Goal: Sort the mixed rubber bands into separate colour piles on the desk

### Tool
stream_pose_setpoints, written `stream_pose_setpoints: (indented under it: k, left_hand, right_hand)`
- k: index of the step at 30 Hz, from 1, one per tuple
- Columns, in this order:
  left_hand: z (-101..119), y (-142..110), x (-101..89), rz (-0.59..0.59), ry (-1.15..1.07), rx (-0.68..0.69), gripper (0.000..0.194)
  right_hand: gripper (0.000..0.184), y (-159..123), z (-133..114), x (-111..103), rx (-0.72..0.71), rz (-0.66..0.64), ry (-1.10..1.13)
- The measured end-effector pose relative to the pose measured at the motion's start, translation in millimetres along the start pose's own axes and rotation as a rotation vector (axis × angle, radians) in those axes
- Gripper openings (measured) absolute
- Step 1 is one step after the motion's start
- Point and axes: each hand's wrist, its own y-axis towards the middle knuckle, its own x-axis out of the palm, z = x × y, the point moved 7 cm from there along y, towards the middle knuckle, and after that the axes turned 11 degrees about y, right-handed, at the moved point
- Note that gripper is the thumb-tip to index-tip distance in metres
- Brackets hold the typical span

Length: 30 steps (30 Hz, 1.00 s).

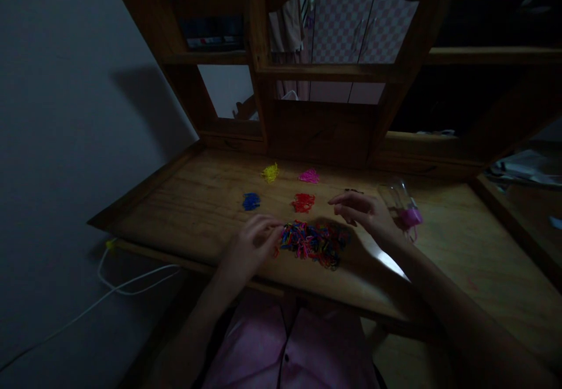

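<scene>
A mixed pile of small, thin coloured clip-like pieces (307, 239) lies near the front edge of the wooden desk; their exact kind is too small to tell. My left hand (254, 242) is at the pile's left side, thumb and forefinger drawn together at its edge; what they pinch, if anything, is hidden. Over the desk to the pile's upper right hovers my right hand (366, 210), fingers loosely bent and apart, nothing visible in them. Beyond the pile sit sorted heaps: blue (251, 201), red (302, 202), yellow (270, 172) and pink (309, 176). Some black pieces (353, 190) show behind my right hand.
A clear container with a pink lid (410, 217) lies right of my right hand. The desk's wooden shelf unit (320, 125) rises at the back. A white cable (127, 286) hangs by the left front corner, near the wall (65, 143).
</scene>
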Motion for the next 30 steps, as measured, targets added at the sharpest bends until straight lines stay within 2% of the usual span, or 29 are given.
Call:
stream_pose_setpoints:
  k: [2,5,11,14,20,26,30]
  left_hand:
    - [-1,-19,9.4,0.002,0.053,-0.028,0.016]
    - [-13,-29,16.5,0.032,0.119,-0.091,0.021]
    - [-29,-26,27.2,-0.028,0.114,-0.129,0.025]
    - [-33,-26,32.8,-0.036,0.089,-0.162,0.031]
    - [-35,-21,34.8,-0.008,0.118,-0.199,0.033]
    - [-17,-24,18.5,0.039,0.101,-0.231,0.016]
    - [-9,-30,20.3,-0.014,0.103,-0.192,0.011]
  right_hand:
    - [0.020,-2,-4,10,-0.072,-0.061,-0.161]
    - [0.022,-8,-9,28,-0.207,-0.147,-0.330]
    - [0.056,-21,-2,63,-0.277,-0.451,-0.378]
    - [0.069,-24,1,69,-0.267,-0.512,-0.379]
    - [0.071,-20,-5,59,-0.273,-0.428,-0.327]
    - [0.051,-16,-12,44,-0.315,-0.287,-0.324]
    - [0.038,-14,-15,38,-0.336,-0.207,-0.349]
